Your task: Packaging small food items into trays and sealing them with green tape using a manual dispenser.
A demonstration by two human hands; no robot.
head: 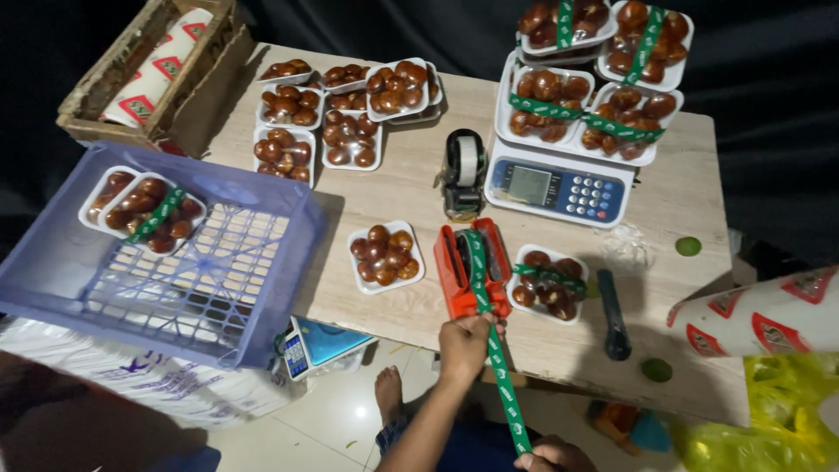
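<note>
A red tape dispenser (454, 275) sits on the wooden table's (411, 188) front edge, and a printed green tape (500, 367) runs from it down toward me. My left hand (463, 343) pinches this tape just below the dispenser. My right hand (556, 456), at the bottom edge of the view, holds the tape's far end, pulling it taut. Right of the dispenser lies a white tray of brown glossy fruits (548, 284) banded with green tape. An unbanded tray of the same fruits (384, 255) lies to the left.
A digital scale (559, 188) carries stacked banded trays (585, 105). A black tape dispenser (463, 170), several unbanded trays (336, 109) and a dark-handled knife (614, 319) share the table. A blue crate (218, 280) with trays stands left, a printed roll (760, 315) right.
</note>
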